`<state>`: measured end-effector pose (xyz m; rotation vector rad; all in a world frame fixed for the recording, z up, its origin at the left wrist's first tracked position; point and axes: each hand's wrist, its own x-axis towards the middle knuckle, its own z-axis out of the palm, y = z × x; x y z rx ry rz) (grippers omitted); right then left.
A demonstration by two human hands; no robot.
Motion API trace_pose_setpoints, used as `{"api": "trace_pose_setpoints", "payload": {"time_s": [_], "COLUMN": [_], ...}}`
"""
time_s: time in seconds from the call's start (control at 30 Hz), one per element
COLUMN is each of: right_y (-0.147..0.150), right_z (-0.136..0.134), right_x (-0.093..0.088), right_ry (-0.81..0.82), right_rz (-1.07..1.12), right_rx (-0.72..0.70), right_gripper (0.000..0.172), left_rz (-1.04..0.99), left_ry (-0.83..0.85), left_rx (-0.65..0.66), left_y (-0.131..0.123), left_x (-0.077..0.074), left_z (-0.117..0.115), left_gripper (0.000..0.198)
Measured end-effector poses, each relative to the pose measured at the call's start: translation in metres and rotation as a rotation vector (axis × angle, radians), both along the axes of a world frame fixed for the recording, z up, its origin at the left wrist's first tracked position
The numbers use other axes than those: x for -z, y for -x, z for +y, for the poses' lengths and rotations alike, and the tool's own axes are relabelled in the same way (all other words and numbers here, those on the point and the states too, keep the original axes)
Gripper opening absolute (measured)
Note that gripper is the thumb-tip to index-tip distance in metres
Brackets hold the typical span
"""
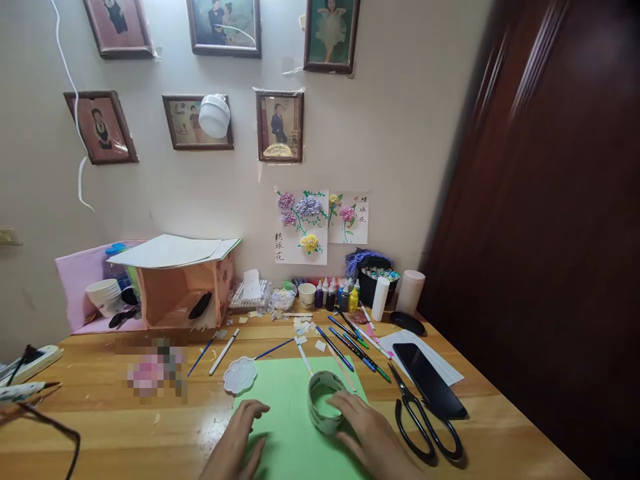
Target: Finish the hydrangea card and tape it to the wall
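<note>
A sheet of green paper (285,413) lies flat on the wooden table in front of me. On its right part rests a tape roll (320,421), a pale ring with dark print, and green shows through its hole. My right hand (363,423) grips the roll's right side, fingers over the rim and thumb low on the outside. Over the paper's left edge is my left hand (243,437), its thumb and fingers apart and nothing between them. A white flower-shaped palette (241,375) sits at the paper's upper left corner.
Black scissors (417,420) and a phone (427,380) lie to the right. Several markers (353,343) and paper scraps (303,325) are scattered behind the paper. Paint bottles (330,297) line the wall. A cardboard box (175,293) stands back left; a cable (55,430) crosses the left edge.
</note>
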<state>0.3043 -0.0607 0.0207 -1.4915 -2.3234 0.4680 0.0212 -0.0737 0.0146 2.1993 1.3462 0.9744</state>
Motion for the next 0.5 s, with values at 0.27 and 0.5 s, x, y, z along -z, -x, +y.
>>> {"api": "trace_pose_setpoints", "payload": {"time_s": [0.27,0.5], "right_y": [0.033,0.167], "right_z": [0.041,0.187], "right_x": [-0.071,-0.209], "right_ry": [-0.205,-0.608], "right_rz": [0.166,0.246], "right_rx": [-0.228,-0.366], "right_gripper": [0.008,0.009], "left_rz": [-0.005,-0.247], "left_ry": [-0.121,-0.116], "left_rx": [0.007,-0.279], "left_y": [0.039,0.081], "left_x": [-0.010,-0.001], "left_z": [0.013,0.034], "left_gripper": [0.034,0.021]}}
